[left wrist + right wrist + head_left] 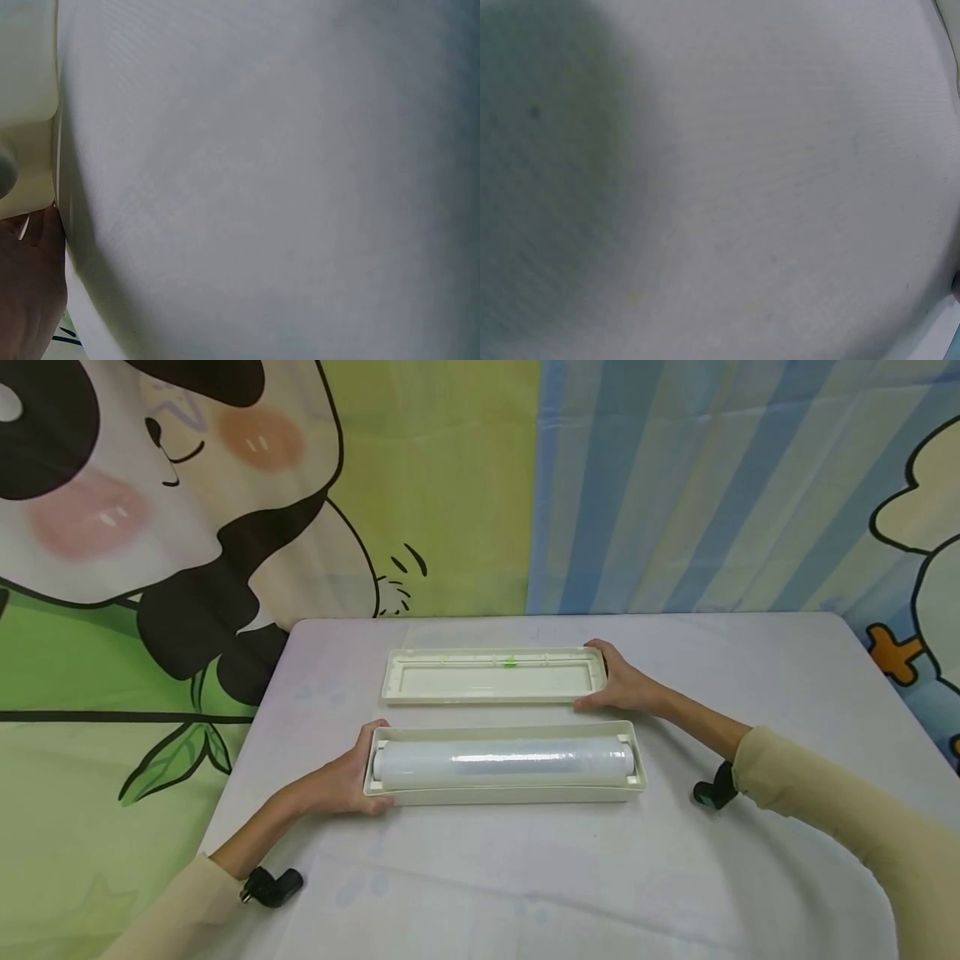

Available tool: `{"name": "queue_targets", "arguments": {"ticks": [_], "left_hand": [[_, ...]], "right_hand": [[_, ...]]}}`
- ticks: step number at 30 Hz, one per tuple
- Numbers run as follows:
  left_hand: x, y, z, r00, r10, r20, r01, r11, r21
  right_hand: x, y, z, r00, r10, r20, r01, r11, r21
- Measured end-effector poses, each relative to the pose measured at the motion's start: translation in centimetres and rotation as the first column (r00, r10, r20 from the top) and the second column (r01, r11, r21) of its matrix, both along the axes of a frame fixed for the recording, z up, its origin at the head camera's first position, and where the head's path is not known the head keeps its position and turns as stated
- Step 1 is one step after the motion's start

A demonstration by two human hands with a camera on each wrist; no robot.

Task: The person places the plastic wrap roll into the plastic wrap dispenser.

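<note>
A roll of clear plastic wrap (502, 762) lies lengthwise inside a long cream-white dispenser box (510, 796) on the table. At the box's left end, my left hand (339, 781) grips it, thumb at the near corner and fingers at the far one. Behind the box lies its matching lid (480, 682), inner side up, with a small green slide cutter (510, 662) on a rail along its far side. My right hand (624, 683) holds the lid's right end between thumb and fingers. Part of the box (26, 67) shows in the left wrist view.
A white cloth (465, 868) covers the table. Behind it hangs a printed curtain (435, 485) with a panda and stripes. Black wrist cameras sit at the left cuff (272, 887) and right cuff (716, 787). The right wrist view is nearly all tablecloth (780, 187).
</note>
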State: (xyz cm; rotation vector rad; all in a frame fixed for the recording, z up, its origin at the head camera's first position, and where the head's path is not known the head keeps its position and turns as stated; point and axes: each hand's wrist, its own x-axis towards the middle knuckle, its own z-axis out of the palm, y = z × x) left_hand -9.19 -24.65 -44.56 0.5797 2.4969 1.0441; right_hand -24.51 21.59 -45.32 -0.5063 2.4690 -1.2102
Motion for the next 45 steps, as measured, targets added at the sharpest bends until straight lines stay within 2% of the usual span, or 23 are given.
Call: {"name": "queue_targets", "arguments": {"ticks": [9,16,23,32,39,45], "left_hand": [[0.0,0.0,0.1,1.000,-0.007,-0.004,0.006,1.000,-0.025],[0.0,0.0,0.3,1.000,-0.005,0.005,0.005,1.000,-0.023],[0.1,0.2,0.4,1.000,0.003,0.005,-0.003,1.000,-0.024],[0.1,0.1,0.3,1.000,0.002,-0.003,-0.002,1.000,-0.009],[0.1,0.0,0.2,1.000,0.003,-0.016,-0.003,1.000,-0.007],[0.2,-0.3,-0.1,1.000,0.008,0.028,-0.010,0.999,0.038]], "right_hand": [[0.2,0.2,0.3,1.000,0.001,0.027,-0.001,1.000,-0.001],[0.5,0.2,0.8,0.999,-0.017,-0.029,0.016,1.000,-0.008],[1.0,0.5,1.3,0.997,-0.068,-0.040,0.066,0.997,-0.036],[2.4,1.2,3.4,0.994,-0.101,-0.045,0.098,0.993,-0.063],[3.6,1.4,4.6,0.993,-0.073,-0.095,0.065,0.995,-0.081],[4.7,1.5,5.0,0.991,-0.071,-0.113,0.060,0.994,-0.096]]}}
